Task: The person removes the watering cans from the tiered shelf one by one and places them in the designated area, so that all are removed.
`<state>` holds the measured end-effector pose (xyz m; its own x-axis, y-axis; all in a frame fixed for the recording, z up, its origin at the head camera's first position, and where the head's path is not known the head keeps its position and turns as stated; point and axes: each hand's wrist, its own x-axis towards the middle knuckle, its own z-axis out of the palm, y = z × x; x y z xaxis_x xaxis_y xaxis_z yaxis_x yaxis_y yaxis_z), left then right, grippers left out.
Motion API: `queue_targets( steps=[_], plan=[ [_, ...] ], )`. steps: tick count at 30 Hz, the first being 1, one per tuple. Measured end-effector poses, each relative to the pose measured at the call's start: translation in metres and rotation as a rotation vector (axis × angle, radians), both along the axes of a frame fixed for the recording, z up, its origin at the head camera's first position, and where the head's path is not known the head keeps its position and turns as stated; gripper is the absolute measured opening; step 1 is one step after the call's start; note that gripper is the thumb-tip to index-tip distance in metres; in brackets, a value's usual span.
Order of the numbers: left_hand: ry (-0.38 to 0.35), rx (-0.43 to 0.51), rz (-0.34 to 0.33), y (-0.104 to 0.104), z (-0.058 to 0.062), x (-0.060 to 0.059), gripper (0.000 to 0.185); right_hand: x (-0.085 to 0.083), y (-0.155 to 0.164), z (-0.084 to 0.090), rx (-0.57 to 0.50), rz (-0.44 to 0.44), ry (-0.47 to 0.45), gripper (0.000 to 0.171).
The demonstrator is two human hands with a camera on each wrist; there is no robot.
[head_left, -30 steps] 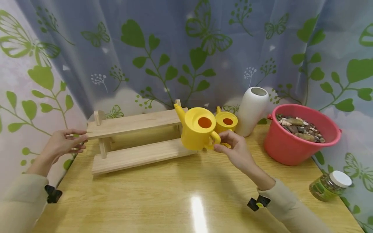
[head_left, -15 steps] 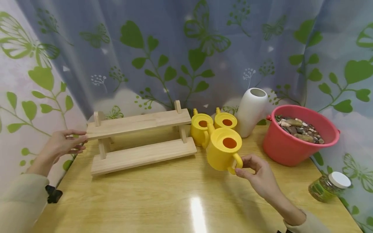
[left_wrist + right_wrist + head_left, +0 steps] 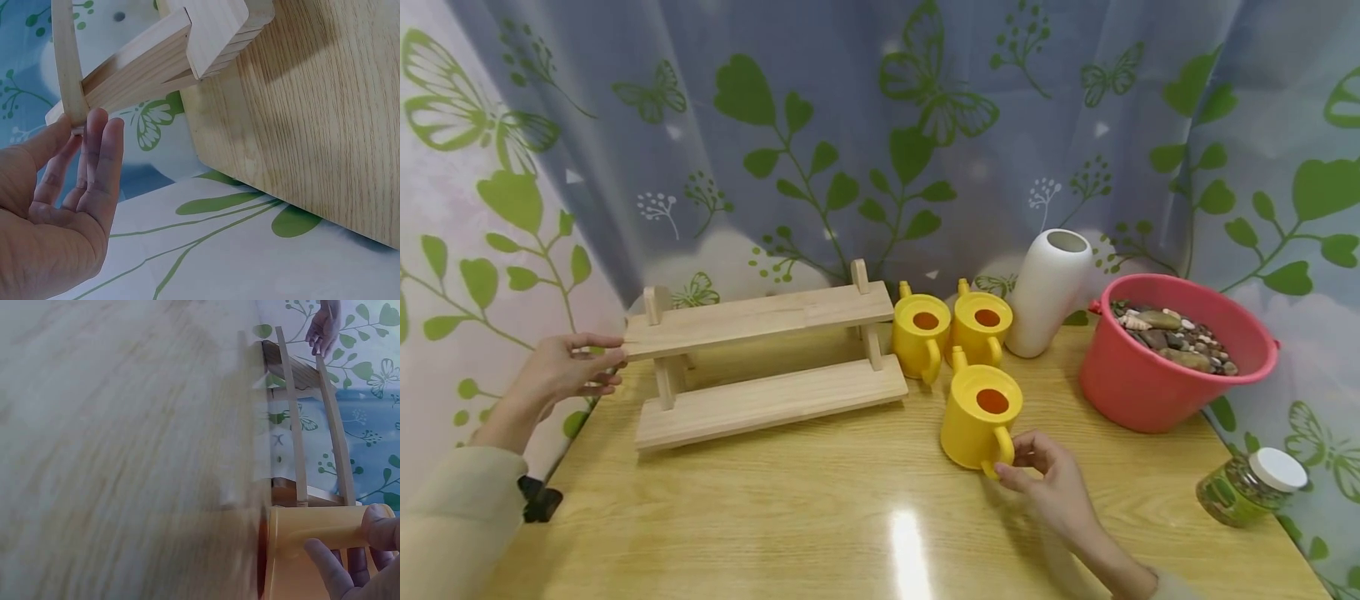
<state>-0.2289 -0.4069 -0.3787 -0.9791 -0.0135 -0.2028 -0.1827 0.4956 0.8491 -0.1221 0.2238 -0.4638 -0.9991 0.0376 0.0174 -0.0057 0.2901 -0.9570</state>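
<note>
My left hand [image 3: 561, 371] holds the left end of the upper board of a two-tier wooden shelf [image 3: 760, 321], thumb and fingertips around the board's end in the left wrist view. With my right hand [image 3: 1052, 483] I grip the handle of a yellow watering can [image 3: 972, 429], which stands upright over the table, its spout pointing away. The right wrist view shows thumb and fingers around the can's handle [image 3: 337, 536]. Behind it, two matching watering cans, one on the left [image 3: 913, 346] and one on the right [image 3: 976, 332], stand beside the shelf's right end.
A tall white vase [image 3: 1047, 292] stands right of the cans. Farther right is a red bucket [image 3: 1120, 375] with pebbles inside. A lidded jar [image 3: 1240, 492] sits near the right table edge. Patterned curtain [image 3: 820, 125] hangs behind the wooden table [image 3: 775, 517].
My right hand has carried the watering can from in front of the shelf's right end rightward, toward me and down, uncovering the can behind. My left hand has stayed at the shelf.
</note>
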Motion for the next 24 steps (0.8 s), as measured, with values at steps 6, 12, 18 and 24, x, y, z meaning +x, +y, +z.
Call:
queue_targets(
  steps=[6, 12, 18, 24],
  plan=[
    [0.004, -0.014, 0.009, -0.001, -0.001, 0.001, 0.047, -0.004, -0.006, -0.004, 0.054, -0.016, 0.025, 0.022],
    [0.001, 0.004, -0.003, -0.001, -0.003, -0.002, 0.04, -0.009, -0.008, -0.006, 0.083, -0.014, 0.032, 0.023],
    [0.013, -0.022, -0.029, 0.001, 0.0, -0.003, 0.053, -0.013, -0.006, -0.007, 0.096, 0.02, 0.011, 0.026],
    [0.156, -0.038, 0.062, 0.011, -0.009, 0.018, 0.053, -0.013, 0.014, -0.001, 0.1, 0.102, 0.05, 0.032]
  ],
)
